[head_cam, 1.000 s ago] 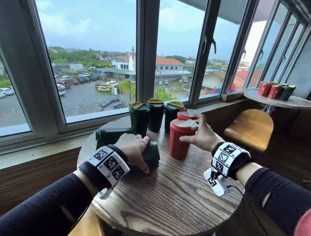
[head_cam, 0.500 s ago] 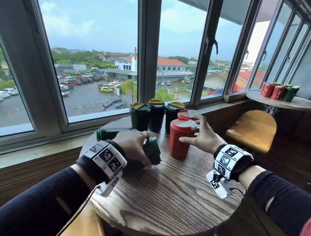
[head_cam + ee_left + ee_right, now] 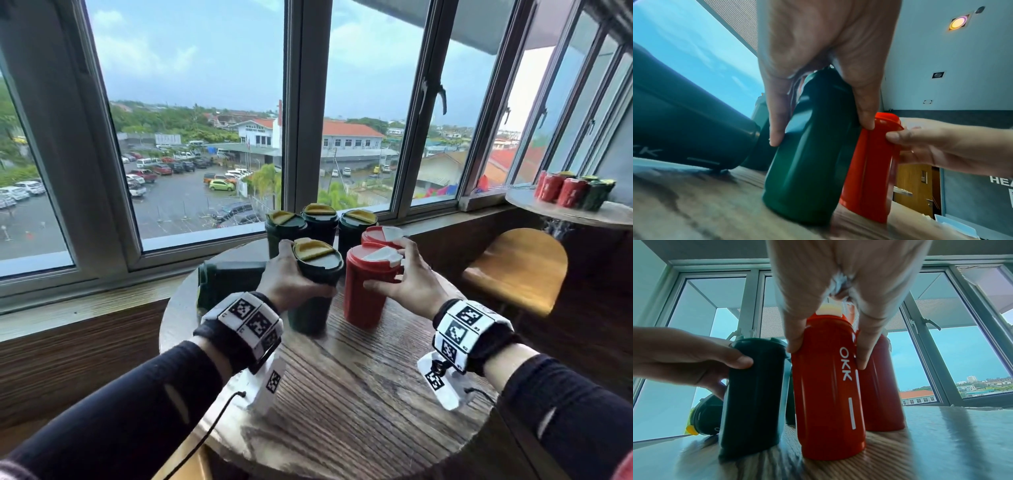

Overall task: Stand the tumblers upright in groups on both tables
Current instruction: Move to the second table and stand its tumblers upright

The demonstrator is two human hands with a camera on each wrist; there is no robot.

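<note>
On the round wooden surface [image 3: 359,404] by the window, the left hand [image 3: 291,281] grips a dark green plastic tumbler with a yellow flip lid [image 3: 317,284], fingers [image 3: 777,116] and thumb curled round its upper body just below the lid. That tumbler stands nearly upright, leaning slightly, its base at the surface near the middle. Just to its right the right hand [image 3: 409,286] holds a red plastic tumbler with a white flip lid [image 3: 368,284], thumb on the near side and fingers [image 3: 863,352] wrapped round the far side below the lid; it stands upright on the surface, and white "OKK" lettering runs down its side in the right wrist view. The green and red tumblers sit close side by side, seeming to touch in the left wrist view.

Behind the red one, a second red tumbler [image 3: 382,236] stands upright, just beside it. At the far edge three more dark green tumblers with yellow lids [image 3: 320,222] stand upright in a row, close together. To the left, another dark green tumbler [image 3: 229,279] lies on its side, partly hidden by the left wrist. All lids look closed, so any contents cannot be seen.

Far right, a second round surface [image 3: 579,214] carries a tight group of red and dark green tumblers [image 3: 575,190]. A wooden seat [image 3: 517,267] sits between the two surfaces.
</note>
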